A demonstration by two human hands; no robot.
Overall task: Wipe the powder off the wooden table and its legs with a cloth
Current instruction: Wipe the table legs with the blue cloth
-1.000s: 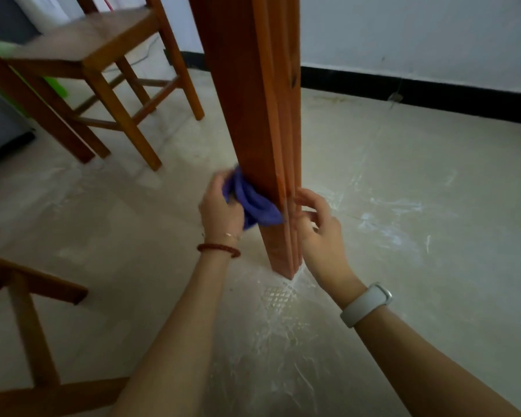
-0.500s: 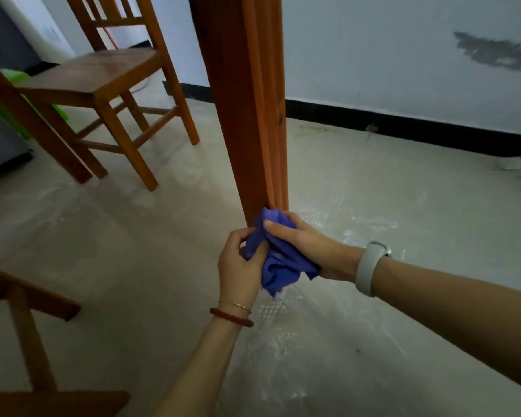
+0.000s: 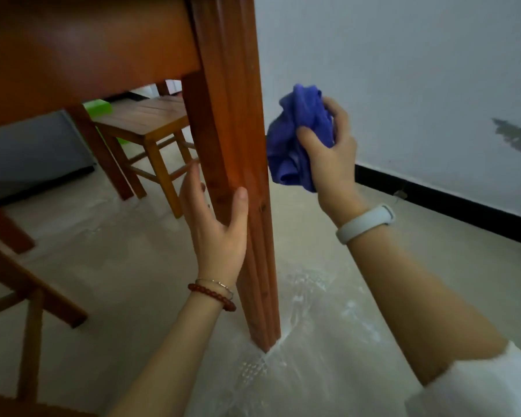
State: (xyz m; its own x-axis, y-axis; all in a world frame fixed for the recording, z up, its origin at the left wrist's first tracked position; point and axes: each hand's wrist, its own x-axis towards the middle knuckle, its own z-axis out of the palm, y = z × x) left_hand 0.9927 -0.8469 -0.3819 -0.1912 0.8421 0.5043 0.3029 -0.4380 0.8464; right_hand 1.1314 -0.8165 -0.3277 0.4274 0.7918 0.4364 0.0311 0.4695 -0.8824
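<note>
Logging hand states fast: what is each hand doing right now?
Left hand: open, fingers and thumb around the table leg, holding nothing else.
Right hand: closed on the bunched blue cloth, beside the leg.

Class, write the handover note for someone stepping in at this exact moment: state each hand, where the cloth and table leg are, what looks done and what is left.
Left hand: open, thumb and palm resting against the table leg, no cloth in it.
Right hand: shut on the bunched blue cloth, held just right of the leg, about mid-height; contact with the wood is unclear.
Done: the leg's near faces show no obvious powder.
Left: white powder is smeared on the floor around the leg's foot; the tabletop and other legs are mostly out of view, so check them.
</note>
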